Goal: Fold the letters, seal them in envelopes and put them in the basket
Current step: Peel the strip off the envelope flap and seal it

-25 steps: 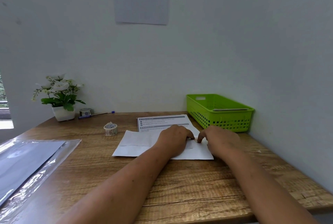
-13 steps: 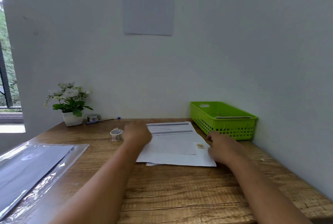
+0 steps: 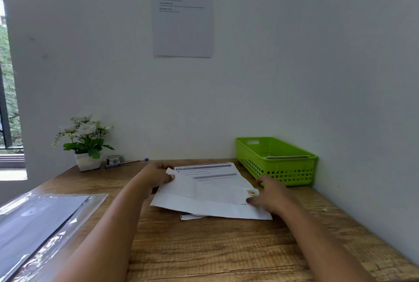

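Note:
A white envelope (image 3: 210,203) lies across the middle of the wooden desk (image 3: 204,250), with a small sticker (image 3: 250,192) near its right end. A printed letter (image 3: 207,174) lies just behind it, partly under its far edge. My left hand (image 3: 156,177) pinches the envelope's left corner, which is raised off the desk. My right hand (image 3: 273,196) rests flat on the envelope's right end, fingers spread and thumb on the paper. Another sheet (image 3: 191,216) peeks out from under the envelope. The green basket (image 3: 277,169) stands at the back right, an envelope (image 3: 288,157) inside it.
A potted white flower (image 3: 87,145), a tape roll (image 3: 114,159) and a pen (image 3: 127,163) stand along the back left. A plastic sleeve of grey sheets (image 3: 38,225) covers the desk's left front. The wall is close on the right. A notice (image 3: 182,11) hangs on the wall.
My left hand has moved from the envelope's middle to its left corner, taken hold of it and lifted that side. My right hand stayed at the right end. My view has tilted upward.

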A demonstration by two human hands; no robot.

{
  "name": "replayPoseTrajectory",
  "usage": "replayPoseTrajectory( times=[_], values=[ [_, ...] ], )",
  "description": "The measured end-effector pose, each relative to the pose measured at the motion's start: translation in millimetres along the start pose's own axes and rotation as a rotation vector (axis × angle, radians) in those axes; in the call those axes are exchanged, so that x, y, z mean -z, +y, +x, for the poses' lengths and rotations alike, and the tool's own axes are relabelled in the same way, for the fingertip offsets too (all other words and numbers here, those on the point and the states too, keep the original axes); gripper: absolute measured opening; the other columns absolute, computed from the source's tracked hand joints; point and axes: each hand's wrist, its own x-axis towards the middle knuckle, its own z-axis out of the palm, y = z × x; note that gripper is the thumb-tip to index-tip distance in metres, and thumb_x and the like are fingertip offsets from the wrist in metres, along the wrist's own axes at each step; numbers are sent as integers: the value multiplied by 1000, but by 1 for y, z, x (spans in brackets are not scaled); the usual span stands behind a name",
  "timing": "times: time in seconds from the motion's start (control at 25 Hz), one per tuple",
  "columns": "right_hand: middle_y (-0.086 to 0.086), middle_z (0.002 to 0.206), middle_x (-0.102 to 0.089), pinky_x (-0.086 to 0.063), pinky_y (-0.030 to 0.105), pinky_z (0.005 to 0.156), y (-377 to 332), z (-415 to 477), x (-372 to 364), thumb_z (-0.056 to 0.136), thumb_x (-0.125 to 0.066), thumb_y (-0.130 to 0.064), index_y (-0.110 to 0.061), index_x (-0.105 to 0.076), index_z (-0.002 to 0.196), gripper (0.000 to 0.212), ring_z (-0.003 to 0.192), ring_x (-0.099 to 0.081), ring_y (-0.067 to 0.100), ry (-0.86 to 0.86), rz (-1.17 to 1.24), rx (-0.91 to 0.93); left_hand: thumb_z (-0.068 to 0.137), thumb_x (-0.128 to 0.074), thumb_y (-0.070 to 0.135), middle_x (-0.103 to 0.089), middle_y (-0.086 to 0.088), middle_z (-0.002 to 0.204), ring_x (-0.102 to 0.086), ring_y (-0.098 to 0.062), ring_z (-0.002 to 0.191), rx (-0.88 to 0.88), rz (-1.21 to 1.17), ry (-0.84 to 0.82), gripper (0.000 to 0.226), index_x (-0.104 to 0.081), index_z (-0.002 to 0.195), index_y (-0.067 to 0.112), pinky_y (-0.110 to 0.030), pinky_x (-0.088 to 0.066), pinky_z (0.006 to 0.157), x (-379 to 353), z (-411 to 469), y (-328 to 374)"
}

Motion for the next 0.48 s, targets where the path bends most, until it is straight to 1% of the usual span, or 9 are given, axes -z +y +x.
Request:
replayPoseTrajectory(
  times=[0.12, 0.24, 0.28, 0.32, 0.36, 0.4, 0.44, 0.48],
  values=[
    [1, 117, -60, -50, 34, 85, -3, -1, 0, 76, -71, -42, -22, -42, 133, 66, 105, -58, 20, 23, 72, 25, 90, -58, 11, -60, -12, 111, -61, -34, 96, -149, -258, 175, 22, -61, 108, 24, -51, -54, 84, 0, 2, 2],
    [6, 119, -61, -48, 36, 88, -8, -7, -1, 83, -62, -47, -16, -31, 141, 72, 109, -58, 24, 134, 160, 56, 92, -54, 12, -63, -10, 105, -61, -34, 98, -241, -497, 317, 24, -58, 101, 34, -56, -52, 86, 3, 4, 4],
    [7, 119, -61, -48, 36, 86, -11, -11, -2, 84, -61, -47, -15, -32, 140, 71, 109, -58, 25, 147, 227, 63, 94, -51, 11, -63, -9, 101, -60, -34, 96, -252, -540, 351, 28, -57, 100, 38, -57, -52, 85, 3, 3, 4],
    [7, 115, -62, -49, 34, 81, -18, -15, -2, 85, -61, -46, -14, -37, 138, 66, 104, -60, 25, 118, 343, 57, 95, -47, 10, -61, -10, 99, -60, -34, 95, -256, -583, 374, 32, -56, 99, 40, -57, -52, 85, 3, 3, 5],
    [7, 109, -64, -50, 32, 72, -27, -21, -3, 86, -62, -43, -14, -43, 132, 57, 93, -64, 23, 21, 509, 30, 95, -43, 8, -60, -10, 99, -59, -33, 93, -254, -625, 391, 36, -56, 97, 41, -57, -53, 84, 1, 1, 6],
    [7, 102, -66, -51, 30, 63, -37, -27, -5, 87, -63, -40, -13, -49, 122, 46, 81, -66, 20, -144, 695, -13, 95, -39, 5, -60, -9, 101, -60, -33, 93, -254, -672, 409, 40, -58, 94, 41, -56, -53, 84, -3, -1, 7],
    [8, 97, -68, -51, 28, 57, -51, -31, -9, 87, -63, -37, -11, -53, 114, 38, 71, -66, 18, -334, 833, -49, 94, -36, 1, -62, -9, 104, -61, -33, 96, -262, -732, 427, 44, -60, 90, 38, -54, -54, 85, -7, -2, 9],
    [10, 94, -69, -53, 27, 54, -65, -34, -12, 88, -63, -36, -12, -55, 109, 33, 67, -66, 17, -493, 906, -65, 93, -34, -3, -63, -10, 107, -61, -33, 99, -271, -786, 434, 48, -64, 85, 34, -53, -54, 86, -12, -4, 12]
  ],
)
